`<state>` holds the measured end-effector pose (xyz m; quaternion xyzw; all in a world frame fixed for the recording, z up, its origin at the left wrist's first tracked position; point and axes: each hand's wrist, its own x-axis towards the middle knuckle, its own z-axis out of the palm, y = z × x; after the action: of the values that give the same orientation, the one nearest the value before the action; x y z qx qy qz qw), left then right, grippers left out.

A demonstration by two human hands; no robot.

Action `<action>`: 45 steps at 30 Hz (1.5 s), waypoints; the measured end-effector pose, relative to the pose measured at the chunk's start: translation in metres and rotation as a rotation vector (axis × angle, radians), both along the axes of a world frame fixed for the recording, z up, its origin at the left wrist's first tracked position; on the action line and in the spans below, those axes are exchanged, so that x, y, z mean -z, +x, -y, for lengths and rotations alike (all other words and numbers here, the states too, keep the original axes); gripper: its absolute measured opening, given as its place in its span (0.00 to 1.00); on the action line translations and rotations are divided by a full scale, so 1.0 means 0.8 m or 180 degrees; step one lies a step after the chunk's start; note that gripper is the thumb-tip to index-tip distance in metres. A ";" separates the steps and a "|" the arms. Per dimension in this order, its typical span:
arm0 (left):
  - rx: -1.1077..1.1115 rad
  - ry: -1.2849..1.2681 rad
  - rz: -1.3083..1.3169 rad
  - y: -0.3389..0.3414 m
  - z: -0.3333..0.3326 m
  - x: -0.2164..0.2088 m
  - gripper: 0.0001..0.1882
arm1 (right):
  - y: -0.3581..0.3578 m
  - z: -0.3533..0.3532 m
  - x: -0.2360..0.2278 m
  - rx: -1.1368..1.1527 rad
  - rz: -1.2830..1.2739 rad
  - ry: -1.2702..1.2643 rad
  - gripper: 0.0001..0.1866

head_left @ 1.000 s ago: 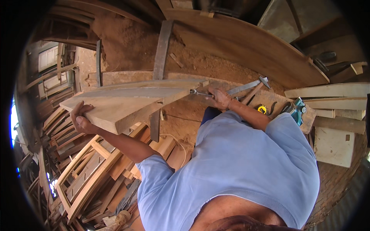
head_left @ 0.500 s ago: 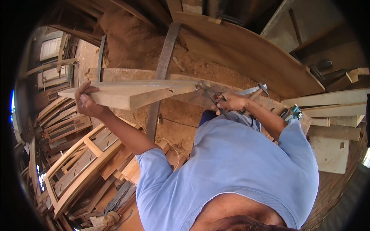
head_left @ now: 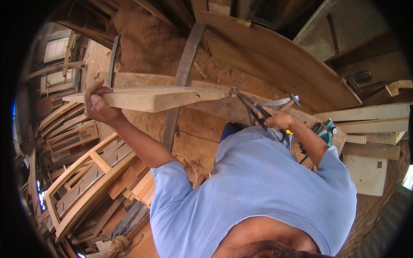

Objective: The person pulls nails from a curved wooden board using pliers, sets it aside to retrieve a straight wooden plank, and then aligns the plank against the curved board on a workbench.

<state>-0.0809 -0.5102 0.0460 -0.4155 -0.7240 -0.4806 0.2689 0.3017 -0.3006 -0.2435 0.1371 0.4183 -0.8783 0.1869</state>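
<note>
Pale wooden board [head_left: 133, 99] in the left hand [head_left: 100, 105], grip clasped round its left end, above the long worktop [head_left: 215, 107]; cannot tell whether touching it. Dark pincer-like tool [head_left: 246, 103] in the right hand [head_left: 277, 119], grip wrapped about the handles, head at the board's right end. Just beyond the right hand, hammer [head_left: 295, 101]; beside the right forearm, teal tool [head_left: 330, 128].

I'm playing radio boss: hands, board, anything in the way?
Left hand gripping wooden board. Right hand holding dark pincer-like tool at board's right end. Hammer nearby, seemingly not blocking.
</note>
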 end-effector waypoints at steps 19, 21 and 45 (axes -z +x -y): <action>-0.0151 -0.0060 -0.0025 0.009 -0.009 -0.003 0.24 | -0.028 -0.051 -0.034 -0.0828 -0.0273 0.0344 0.09; -0.0120 -0.0037 0.0007 0.009 -0.008 -0.001 0.24 | -0.035 -0.049 -0.038 -0.0758 -0.0279 0.0147 0.08; -0.0252 0.0021 0.0070 0.004 0.034 0.000 0.28 | -0.031 0.032 -0.004 -0.0580 -0.0518 0.2802 0.12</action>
<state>-0.0780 -0.5370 0.0460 -0.3804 -0.7412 -0.4764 0.2810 0.2768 -0.3264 -0.2404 0.0965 0.7754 -0.6048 0.1539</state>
